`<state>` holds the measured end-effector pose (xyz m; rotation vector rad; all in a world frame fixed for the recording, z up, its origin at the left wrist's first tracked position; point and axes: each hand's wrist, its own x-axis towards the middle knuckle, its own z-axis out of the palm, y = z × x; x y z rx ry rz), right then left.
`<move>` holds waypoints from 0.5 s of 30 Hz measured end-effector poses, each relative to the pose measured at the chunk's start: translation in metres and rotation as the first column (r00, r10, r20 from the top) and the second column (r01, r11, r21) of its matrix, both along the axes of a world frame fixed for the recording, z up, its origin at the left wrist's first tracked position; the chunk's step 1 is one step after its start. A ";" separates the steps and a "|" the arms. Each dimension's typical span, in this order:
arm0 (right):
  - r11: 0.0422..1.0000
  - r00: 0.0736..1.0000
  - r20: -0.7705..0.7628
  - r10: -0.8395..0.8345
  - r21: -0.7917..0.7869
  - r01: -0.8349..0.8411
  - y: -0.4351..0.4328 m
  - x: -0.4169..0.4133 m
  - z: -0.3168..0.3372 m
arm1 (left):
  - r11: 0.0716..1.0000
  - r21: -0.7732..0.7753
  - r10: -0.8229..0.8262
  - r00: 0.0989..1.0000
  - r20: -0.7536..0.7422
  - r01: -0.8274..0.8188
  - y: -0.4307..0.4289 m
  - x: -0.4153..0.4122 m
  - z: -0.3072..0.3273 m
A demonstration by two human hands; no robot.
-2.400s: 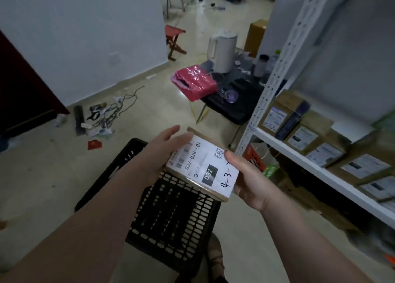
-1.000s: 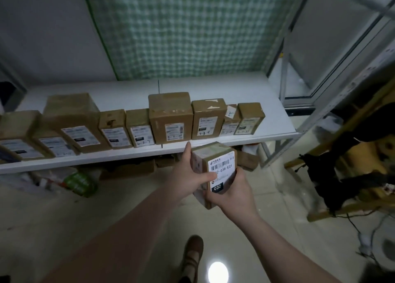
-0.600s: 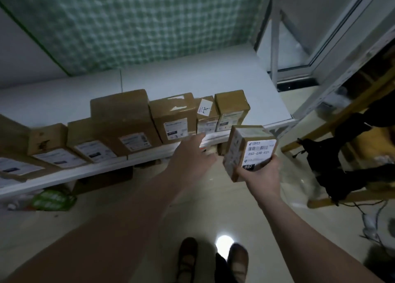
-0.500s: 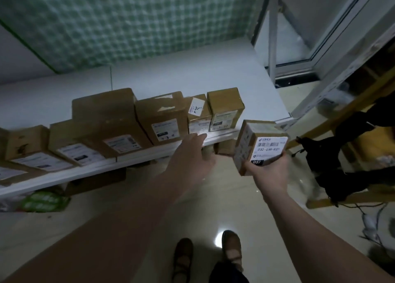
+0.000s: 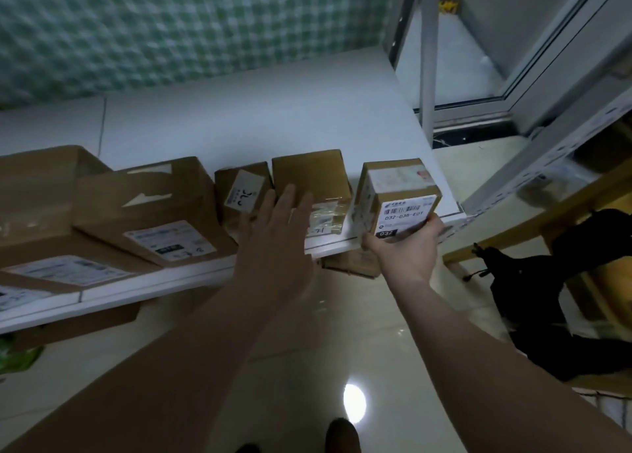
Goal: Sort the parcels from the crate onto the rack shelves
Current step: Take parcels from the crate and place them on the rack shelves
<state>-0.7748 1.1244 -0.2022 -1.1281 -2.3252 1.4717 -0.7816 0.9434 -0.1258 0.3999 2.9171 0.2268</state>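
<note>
Several parcels (image 5: 150,199) on rack shelf (image 5: 273,110)

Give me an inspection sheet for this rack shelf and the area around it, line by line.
Surface: white rack shelf, bare behind the row of boxes.
Job's things: labelled parcel held at the shelf's right end, beside the end box; whether it rests on the shelf is unclear. More parcels stand to the left, including a large box.
Clutter: cardboard boxes under the shelf; green packet at lower left.
Grippers: right hand grips the labelled parcel from below; left hand open, fingers straight, in front of the end box.
Cables: thin dark cord by the black bag; it may be a strap.
Surroundings: green checked wall covering, window frame, glossy floor.
</note>
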 end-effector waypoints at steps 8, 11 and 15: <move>0.996 0.995 -0.052 0.086 -0.004 -0.086 -0.011 -0.018 -0.020 | 0.998 0.048 -0.019 0.978 -0.206 0.030 -0.008 -0.003 -0.033; 0.991 0.991 0.011 0.134 0.014 -0.134 -0.004 -0.016 -0.023 | 0.998 0.046 -0.031 0.964 -0.262 0.045 -0.010 -0.001 -0.042; 0.990 0.986 0.095 0.135 0.026 -0.138 0.009 -0.021 -0.021 | 0.997 0.050 -0.038 0.950 -0.311 0.057 -0.012 -0.002 -0.043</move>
